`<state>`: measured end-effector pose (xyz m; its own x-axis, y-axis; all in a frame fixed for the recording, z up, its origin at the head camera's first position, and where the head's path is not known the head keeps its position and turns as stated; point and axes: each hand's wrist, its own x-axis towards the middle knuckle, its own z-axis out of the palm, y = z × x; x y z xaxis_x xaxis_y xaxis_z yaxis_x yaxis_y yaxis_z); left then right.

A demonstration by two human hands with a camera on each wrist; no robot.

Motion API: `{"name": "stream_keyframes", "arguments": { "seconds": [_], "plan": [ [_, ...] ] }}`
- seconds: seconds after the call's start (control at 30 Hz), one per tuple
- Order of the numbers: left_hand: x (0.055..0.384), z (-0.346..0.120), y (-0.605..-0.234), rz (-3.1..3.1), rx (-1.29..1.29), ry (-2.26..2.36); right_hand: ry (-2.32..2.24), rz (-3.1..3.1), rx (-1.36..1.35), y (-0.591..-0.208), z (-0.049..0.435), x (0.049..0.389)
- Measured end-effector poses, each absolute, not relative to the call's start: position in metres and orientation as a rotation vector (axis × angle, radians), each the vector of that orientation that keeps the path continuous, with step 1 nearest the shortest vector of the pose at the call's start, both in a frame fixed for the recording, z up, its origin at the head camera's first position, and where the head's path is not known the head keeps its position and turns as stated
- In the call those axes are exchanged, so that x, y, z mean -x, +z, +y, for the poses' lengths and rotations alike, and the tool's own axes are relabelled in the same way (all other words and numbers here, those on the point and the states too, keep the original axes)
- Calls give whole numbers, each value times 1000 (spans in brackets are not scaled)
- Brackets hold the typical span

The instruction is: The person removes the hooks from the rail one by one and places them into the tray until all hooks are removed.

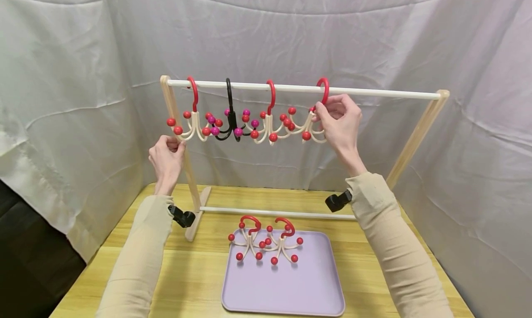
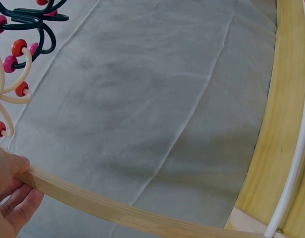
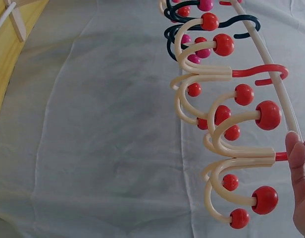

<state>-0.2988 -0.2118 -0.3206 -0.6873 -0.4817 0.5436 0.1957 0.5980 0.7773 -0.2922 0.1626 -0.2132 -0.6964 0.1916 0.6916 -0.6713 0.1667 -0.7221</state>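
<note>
My right hand (image 1: 342,122) pinches the base of the red hook on a cream multi-arm hanger (image 1: 311,117) with red balls. That hook loops over the white rail (image 1: 386,93), and the right wrist view shows the fingertips against the hook beside the rail. With thumb and fingers, my left hand (image 1: 167,161) holds the wooden left post (image 2: 108,208) of the rack. Left of the pinched hanger hang a cream one with a red hook (image 1: 272,96), a black hanger (image 1: 231,117) with magenta balls, and another cream one (image 1: 195,122) near the left post.
Two more cream hangers with red hooks, a left one (image 1: 250,240) and a right one (image 1: 282,242), lie on a lilac tray (image 1: 282,290) on the wooden table (image 1: 199,272). A lower white bar (image 1: 274,213) crosses behind the tray. Grey cloth (image 1: 249,36) hangs behind the rack.
</note>
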Motion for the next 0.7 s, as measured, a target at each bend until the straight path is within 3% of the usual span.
{"name": "stream_keyframes", "arguments": {
  "seconds": [0.7],
  "plan": [
    [300,-212,-321,-2055,-226,-1121,1653,-1685,-455,-222,178,283]
  ]
}}
